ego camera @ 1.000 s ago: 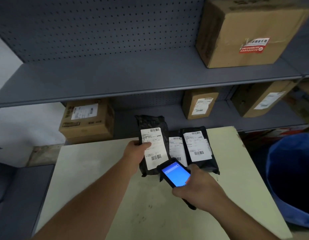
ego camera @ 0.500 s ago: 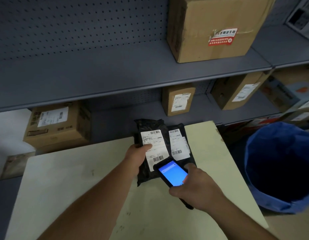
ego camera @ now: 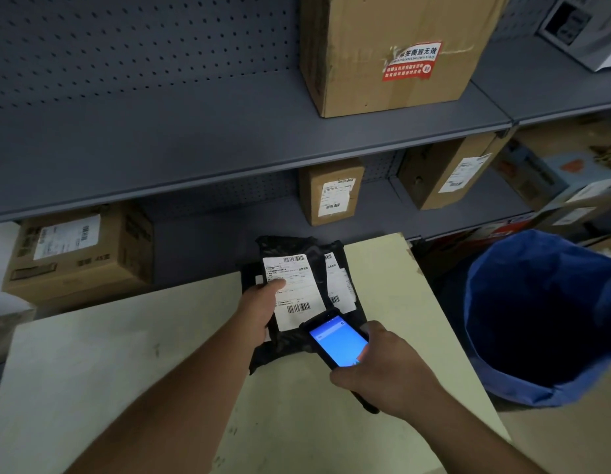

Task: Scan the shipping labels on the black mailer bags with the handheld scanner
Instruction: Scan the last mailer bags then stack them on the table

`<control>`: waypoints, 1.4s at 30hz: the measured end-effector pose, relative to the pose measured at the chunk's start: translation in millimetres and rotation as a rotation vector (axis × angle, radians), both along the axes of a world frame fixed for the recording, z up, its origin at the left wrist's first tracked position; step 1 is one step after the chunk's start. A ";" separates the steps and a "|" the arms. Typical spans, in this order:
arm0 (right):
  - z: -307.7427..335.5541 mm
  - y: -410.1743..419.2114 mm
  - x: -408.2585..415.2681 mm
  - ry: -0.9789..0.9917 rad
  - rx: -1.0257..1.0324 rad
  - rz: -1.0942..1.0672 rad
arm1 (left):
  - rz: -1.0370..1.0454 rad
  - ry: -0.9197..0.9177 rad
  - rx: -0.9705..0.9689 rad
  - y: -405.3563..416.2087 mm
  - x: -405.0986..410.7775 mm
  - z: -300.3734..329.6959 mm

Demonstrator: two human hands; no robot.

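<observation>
My left hand (ego camera: pixel 259 307) grips a black mailer bag (ego camera: pixel 287 246) by its left edge, thumb pressed on its white shipping label (ego camera: pixel 295 289). The bag is lifted and tilted above the table. My right hand (ego camera: pixel 382 374) holds the handheld scanner (ego camera: pixel 338 343), its blue screen lit, with the top end just below the label's lower barcode. Behind the held bag lies a second black mailer bag (ego camera: pixel 345 265) with its own white label (ego camera: pixel 341 289), partly hidden. Any further bag is out of sight.
A pale table (ego camera: pixel 91 364) carries the bags. Grey metal shelving (ego camera: pixel 194 138) stands behind it with several cardboard boxes, one large (ego camera: pixel 399 53). A blue bin (ego camera: pixel 543 316) stands at the table's right edge.
The view has swung right and down. The held bag now covers more of the bags behind it, and the scanner stays just under its label.
</observation>
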State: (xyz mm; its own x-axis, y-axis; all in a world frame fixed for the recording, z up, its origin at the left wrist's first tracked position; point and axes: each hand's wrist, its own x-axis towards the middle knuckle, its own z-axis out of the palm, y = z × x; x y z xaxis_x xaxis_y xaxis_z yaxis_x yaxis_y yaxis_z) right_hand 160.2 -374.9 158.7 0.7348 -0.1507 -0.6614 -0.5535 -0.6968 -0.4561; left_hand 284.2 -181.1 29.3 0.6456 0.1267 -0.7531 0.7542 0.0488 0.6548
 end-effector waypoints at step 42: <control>-32.7 125.5 -39.2 -0.054 0.001 0.033 | -0.121 -0.139 0.339 130.7 -112.6 14.2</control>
